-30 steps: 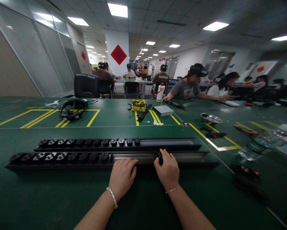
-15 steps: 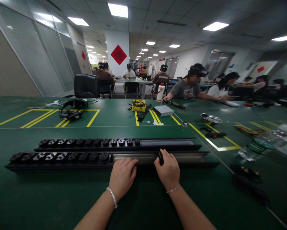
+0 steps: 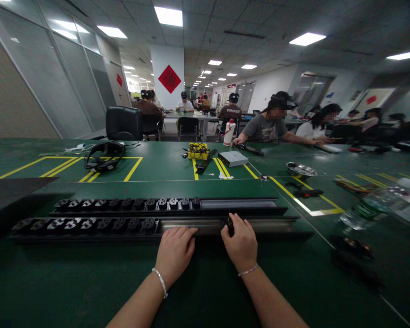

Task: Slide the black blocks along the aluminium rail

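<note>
Two long black power-strip channels [image 3: 276, 234] lie one behind the other, each lined on its left part with several black socket modules [image 3: 149, 224]. My left hand [image 3: 176, 250] is closed over the front channel's near wall, fingers together on top and thumb on the near side, just right of the last seated module. Further right, my right hand [image 3: 241, 241] pinches a small black socket module [image 3: 230, 226] over the bare metal stretch of that channel. Its fingers cover most of the module. The rear channel [image 3: 242, 204] is touched by neither hand.
A dark flat shape [image 3: 13, 193] juts in from the left edge. Beyond the channels are a headset [image 3: 105, 156], a yellow box with cables [image 3: 198, 151] and a grey box [image 3: 232, 158]. To the right stand a metal bowl [image 3: 301, 169] and a lying bottle [image 3: 365, 209]. A co-worker [image 3: 269, 120] sits opposite.
A dark flat shape has come in at the left edge, behind the left ends of the channels. Both my hands and the module stay practically where they were.
</note>
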Tool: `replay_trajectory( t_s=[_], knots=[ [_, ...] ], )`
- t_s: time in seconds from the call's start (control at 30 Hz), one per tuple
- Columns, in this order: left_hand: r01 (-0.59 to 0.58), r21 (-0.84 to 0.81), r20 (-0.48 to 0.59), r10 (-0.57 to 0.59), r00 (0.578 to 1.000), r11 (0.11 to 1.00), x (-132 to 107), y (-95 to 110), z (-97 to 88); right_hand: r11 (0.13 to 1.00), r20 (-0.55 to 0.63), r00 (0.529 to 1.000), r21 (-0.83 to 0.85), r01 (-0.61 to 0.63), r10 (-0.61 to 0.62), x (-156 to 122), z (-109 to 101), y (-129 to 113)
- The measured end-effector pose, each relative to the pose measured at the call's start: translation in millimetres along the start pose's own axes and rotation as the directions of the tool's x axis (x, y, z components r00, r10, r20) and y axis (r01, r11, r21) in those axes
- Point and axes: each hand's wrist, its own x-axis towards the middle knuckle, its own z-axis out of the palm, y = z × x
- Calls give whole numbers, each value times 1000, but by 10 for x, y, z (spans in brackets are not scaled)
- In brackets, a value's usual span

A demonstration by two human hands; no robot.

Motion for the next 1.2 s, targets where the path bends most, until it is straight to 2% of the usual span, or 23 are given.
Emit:
replay_trajectory(
  t_s=[0.47,0.73,1.2],
  knots=[
    [-1,-2,9,1,1000,1000,0,-5,22,999,0,1000,45,-9,9,3,-16,14],
    [4,-9,23,-4,1000,1000,-2,-14,27,1000,13,1000,13,10,-10,7,-9,30],
    [-22,-27,-31,21,999,999,0,-39,70,998,36,999,64,20,-23,24,4,62]
  ],
)
